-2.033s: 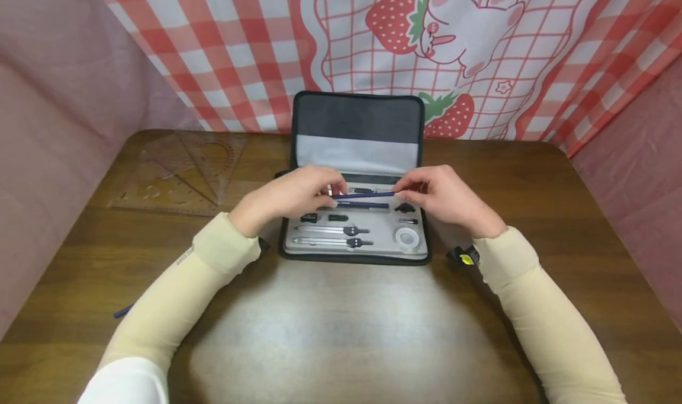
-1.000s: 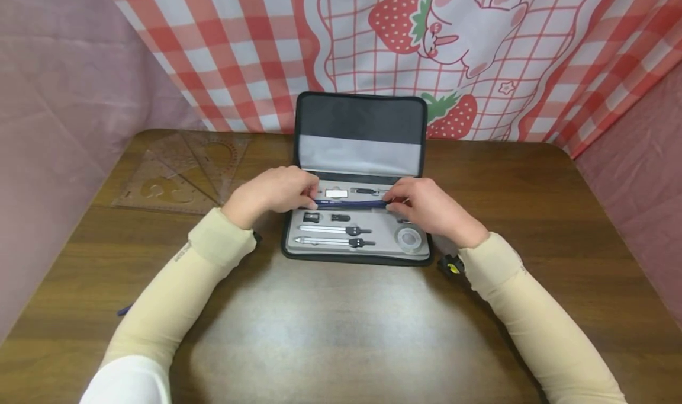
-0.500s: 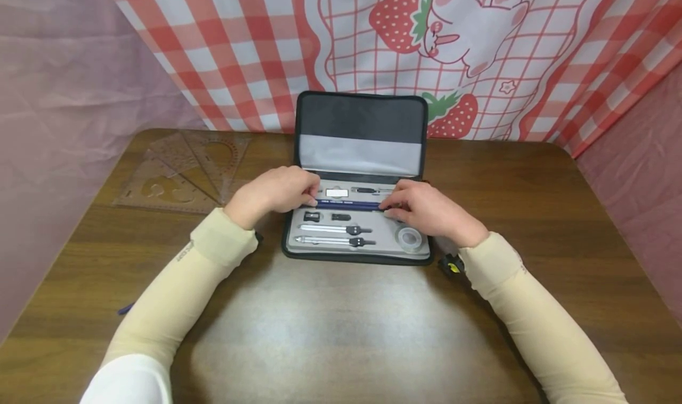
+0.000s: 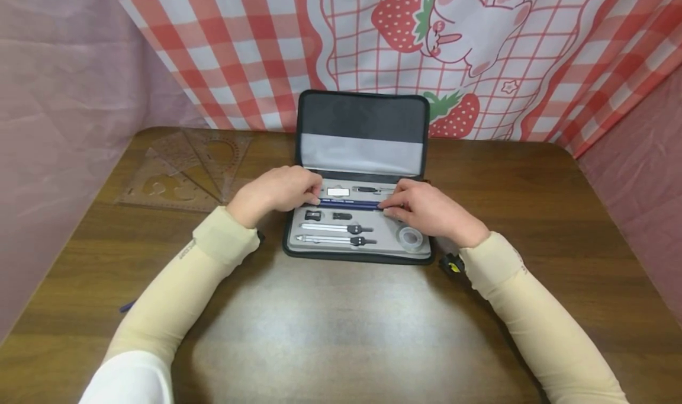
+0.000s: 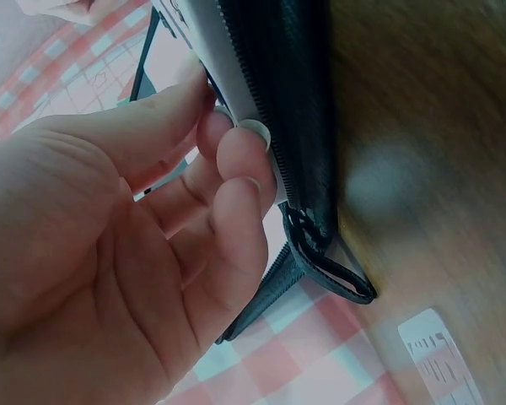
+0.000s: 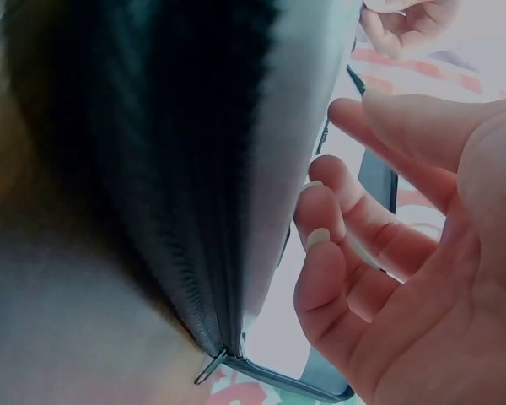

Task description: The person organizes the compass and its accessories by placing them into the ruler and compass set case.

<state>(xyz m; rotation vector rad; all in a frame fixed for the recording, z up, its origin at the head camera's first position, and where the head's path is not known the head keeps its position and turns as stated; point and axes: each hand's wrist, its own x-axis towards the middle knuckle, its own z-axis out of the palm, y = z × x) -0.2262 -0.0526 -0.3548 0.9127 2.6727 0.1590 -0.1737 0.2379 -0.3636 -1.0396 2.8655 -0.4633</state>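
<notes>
An unzipped black drawing-set case (image 4: pixel 364 119) stands with its lid up. Dark blue pencils (image 4: pixel 348 204) lie side by side across its grey tray. My left hand (image 4: pixel 288 189) pinches their left end, which its fingers mostly hide. At the right end, my right hand (image 4: pixel 428 207) holds thumb and index finger about the pencils. A white eraser (image 4: pixel 338 192) and a small compass (image 4: pixel 366 189) sit behind them. In front are a black sharpener (image 4: pixel 313 215), a small black piece (image 4: pixel 341 216), two silver compasses (image 4: pixel 330 239) and a round clear disc (image 4: pixel 410 238).
Transparent set squares (image 4: pixel 160 191) and a protractor (image 4: pixel 226 149) overlap on the wooden table (image 4: pixel 341 333) at the back left. A blue stick-like thing (image 4: pixel 126 307) pokes out beside the left sleeve. A checked cloth (image 4: pixel 234 37) hangs behind the case.
The raised blue pencil has come down into the tray beside the other one. Both hands lowered with it, the left shifting outward. Over the last half second they barely move.
</notes>
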